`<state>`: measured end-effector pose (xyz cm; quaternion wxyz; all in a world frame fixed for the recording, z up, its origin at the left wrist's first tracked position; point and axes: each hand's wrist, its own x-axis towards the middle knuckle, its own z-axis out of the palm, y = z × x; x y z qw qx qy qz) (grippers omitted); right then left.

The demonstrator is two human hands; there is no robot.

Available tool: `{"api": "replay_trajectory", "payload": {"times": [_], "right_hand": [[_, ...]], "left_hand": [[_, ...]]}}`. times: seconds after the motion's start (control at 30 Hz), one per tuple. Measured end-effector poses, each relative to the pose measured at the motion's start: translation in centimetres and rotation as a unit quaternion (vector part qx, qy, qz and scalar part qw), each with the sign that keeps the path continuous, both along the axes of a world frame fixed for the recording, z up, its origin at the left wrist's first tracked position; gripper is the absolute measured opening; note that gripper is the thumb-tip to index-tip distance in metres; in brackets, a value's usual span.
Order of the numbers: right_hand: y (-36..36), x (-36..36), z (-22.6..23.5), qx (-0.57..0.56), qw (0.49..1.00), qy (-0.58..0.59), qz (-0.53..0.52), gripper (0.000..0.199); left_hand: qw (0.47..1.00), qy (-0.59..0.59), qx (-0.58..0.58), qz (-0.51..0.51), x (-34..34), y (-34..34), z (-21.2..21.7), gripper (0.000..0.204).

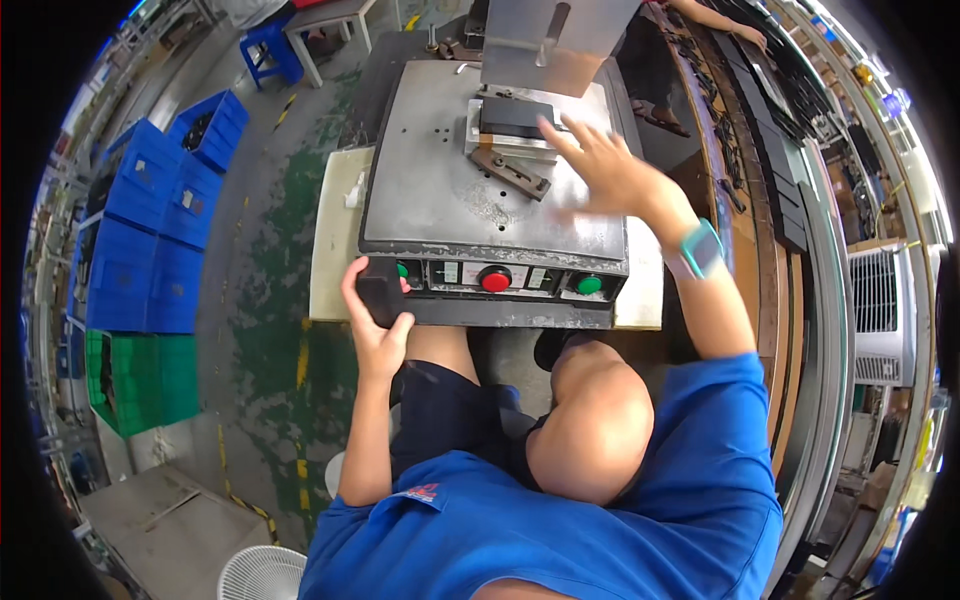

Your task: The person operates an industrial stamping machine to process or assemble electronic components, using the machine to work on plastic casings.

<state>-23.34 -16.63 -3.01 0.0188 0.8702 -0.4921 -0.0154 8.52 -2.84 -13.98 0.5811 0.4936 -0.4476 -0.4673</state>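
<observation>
My left hand [378, 325] grips a small black rectangular block [380, 291] at the front left corner of the machine, beside a green button [403, 270]. My right hand [612, 172], slightly blurred, is raised over the metal machine bed [430, 190] with its fingers spread and nothing in them. Near its fingertips, another black block [516, 116] lies on a metal fixture [482, 140]. A worn steel clamp bar [511, 174] sits in front of that fixture. Above hangs a grey metal plate [555, 45].
The front panel carries a red button [494, 279] and a second green button [589, 285]. Blue crates [150, 230] and a green crate [170, 385] stand at left. A bench [725, 160] with black parts runs along the right, where another person's hand [748, 35] rests.
</observation>
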Motion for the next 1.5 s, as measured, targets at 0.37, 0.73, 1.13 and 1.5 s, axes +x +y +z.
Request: {"api": "replay_trajectory", "payload": {"times": [0.37, 0.73, 1.13, 1.5], "right_hand": [[13.9, 0.1, -1.2, 0.014, 0.909, -0.416, 0.031, 0.096], [22.8, -20.8, 13.0, -0.33, 0.891, -0.252, -0.185, 0.037], [44.0, -49.7, 6.6, -0.26, 0.549, 0.037, -0.793, 0.052], [-2.0, -42.9, 3.7, -0.304, 0.84, 0.001, -0.449, 0.07]], "left_hand": [[0.964, 0.108, -0.112, -0.213, -6.8, -1.3, 8.1, 0.071], [0.82, -0.164, -0.264, -0.482, -15.1, 8.9, 14.2, 0.064], [0.85, -0.239, -0.353, -0.31, -15.5, 11.3, 8.4, 0.04], [0.854, -0.235, -0.328, -0.327, -19.0, 9.7, 7.2, 0.04]]}}
